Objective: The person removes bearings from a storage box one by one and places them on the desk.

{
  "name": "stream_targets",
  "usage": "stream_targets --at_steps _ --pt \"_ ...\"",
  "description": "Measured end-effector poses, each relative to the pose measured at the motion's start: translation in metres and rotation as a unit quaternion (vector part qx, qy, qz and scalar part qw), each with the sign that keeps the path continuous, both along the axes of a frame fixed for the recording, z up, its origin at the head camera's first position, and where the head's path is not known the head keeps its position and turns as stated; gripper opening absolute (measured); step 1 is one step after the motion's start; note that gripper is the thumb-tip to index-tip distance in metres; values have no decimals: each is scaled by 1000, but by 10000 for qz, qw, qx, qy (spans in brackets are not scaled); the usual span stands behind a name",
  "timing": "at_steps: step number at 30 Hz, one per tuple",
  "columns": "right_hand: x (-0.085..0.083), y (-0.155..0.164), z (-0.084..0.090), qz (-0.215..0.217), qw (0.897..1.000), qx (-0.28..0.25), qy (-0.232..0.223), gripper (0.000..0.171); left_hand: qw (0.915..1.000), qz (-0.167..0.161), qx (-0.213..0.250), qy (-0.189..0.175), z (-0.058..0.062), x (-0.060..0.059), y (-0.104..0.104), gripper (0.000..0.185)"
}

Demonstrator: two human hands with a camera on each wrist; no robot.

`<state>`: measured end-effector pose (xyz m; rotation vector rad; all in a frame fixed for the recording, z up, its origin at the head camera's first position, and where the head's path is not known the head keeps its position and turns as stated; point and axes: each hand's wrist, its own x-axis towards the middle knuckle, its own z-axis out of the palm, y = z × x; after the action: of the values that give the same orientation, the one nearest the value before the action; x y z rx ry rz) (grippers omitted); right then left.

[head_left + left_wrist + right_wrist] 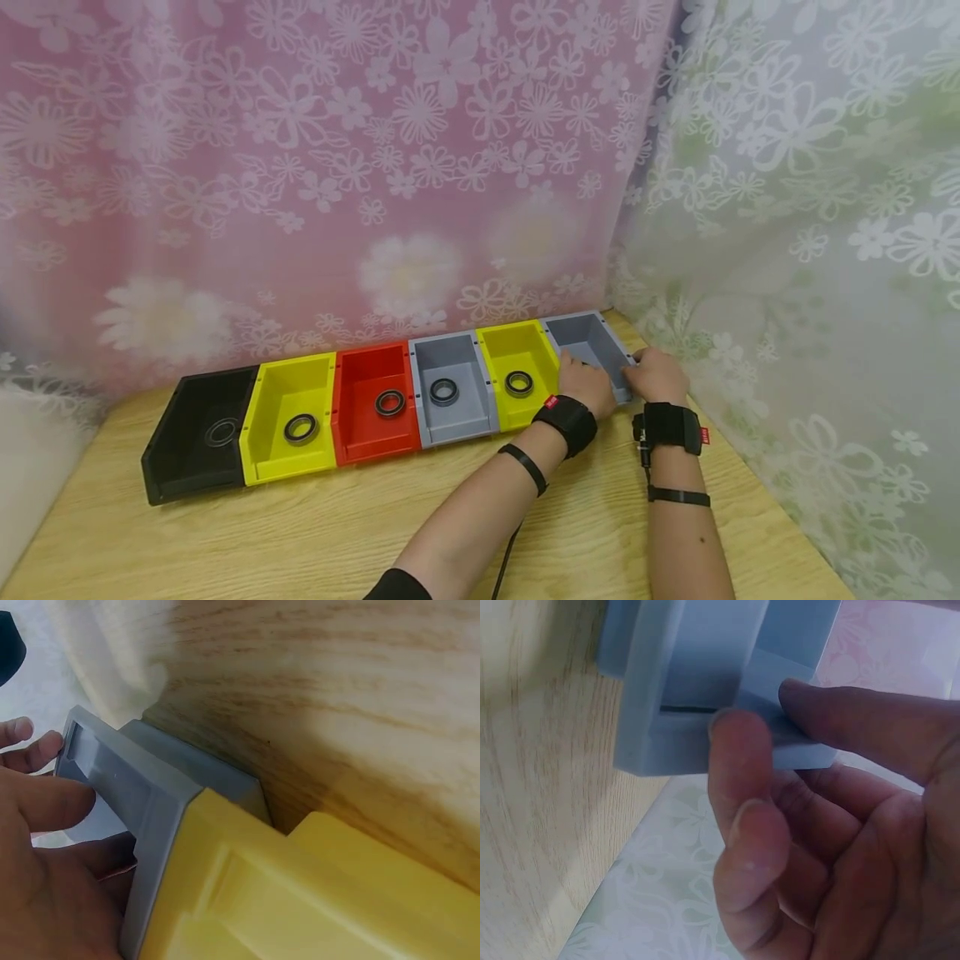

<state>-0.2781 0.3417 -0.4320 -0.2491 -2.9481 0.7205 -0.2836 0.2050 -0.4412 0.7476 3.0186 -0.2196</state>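
The left hand (587, 387) hides part of the end gray bin (588, 332); print on the red tags (705, 436) is illegibly small.

Grey bin at the right-hand end of the row, a hand at each side of its front.
We see the grey bin (588, 331) upright over the wooden tabletop (337, 533), open at the top, with smooth plastic walls, a flat rim and a low front lip. Its left wall meets the neighbouring yellow bin (517, 340). Our right hand (658, 377) pinches its front right corner, thumb inside the wall; our left hand (588, 387) reaches in at its front left, the fingers partly hidden behind the wall.
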Motion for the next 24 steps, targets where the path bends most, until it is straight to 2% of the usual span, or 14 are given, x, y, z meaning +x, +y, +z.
stream_targets --at_steps 8,12,18,24 --pt "-1 0 -1 -9 10000 2 11 35 9996 -98 169 185 -8 -7 1 34" --pt "-2 2 -2 16 10000 -9 -88 32 9995 -83 43 313 -8 -5 1 35" --pt "-2 3 -1 -44 9999 17 -94 23 9991 -34 -142 405 -4 -2 3 25" --pt "-3 3 -2 24 9999 -18 -124 31 9987 57 -312 407 -11 -6 9 23"
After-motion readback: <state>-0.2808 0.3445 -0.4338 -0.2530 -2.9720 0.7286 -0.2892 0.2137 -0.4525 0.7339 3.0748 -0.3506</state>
